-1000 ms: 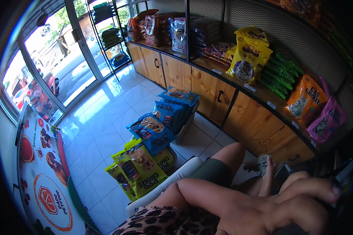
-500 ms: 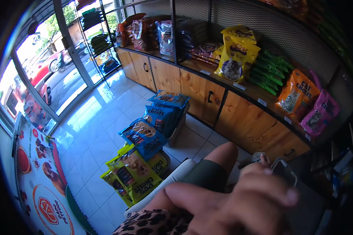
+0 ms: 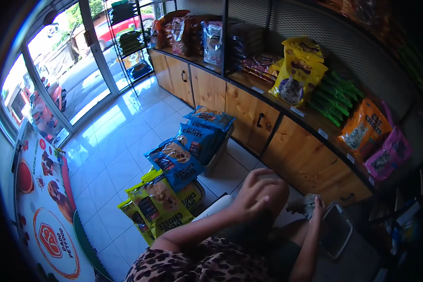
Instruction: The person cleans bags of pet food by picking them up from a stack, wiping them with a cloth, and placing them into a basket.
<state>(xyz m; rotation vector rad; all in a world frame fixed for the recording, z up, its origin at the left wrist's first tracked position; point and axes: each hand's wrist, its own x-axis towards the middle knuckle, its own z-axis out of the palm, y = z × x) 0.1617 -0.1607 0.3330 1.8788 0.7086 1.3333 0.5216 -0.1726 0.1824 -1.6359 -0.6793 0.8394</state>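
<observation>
My left hand [image 3: 259,193] is over my bent knee, its fingers loosely curved and the thumb apart, with nothing visible in it. To the right and a little lower, my right hand [image 3: 318,207] has its fingers round a crumpled grey item [image 3: 304,205], perhaps cloth; its exact shape is unclear. Just right of that hand, an open dark container with a pale rim [image 3: 347,240] is low down. Blue bags [image 3: 176,162] and yellow-green bags [image 3: 162,199] of dog food stand left of my knee.
Wooden cabinets [image 3: 305,160] run along the right, their shelf holding yellow [image 3: 298,70], green, orange [image 3: 365,126] and pink [image 3: 388,154] bags. A glass door [image 3: 70,61] is at the upper left, beside a black rack. A printed pet food board [image 3: 49,207] stands left on the tiled floor.
My left hand has swung back left from the lower right to my knee. My right hand still holds the grey item. The view has shifted slightly, and a red vehicle outside has moved right.
</observation>
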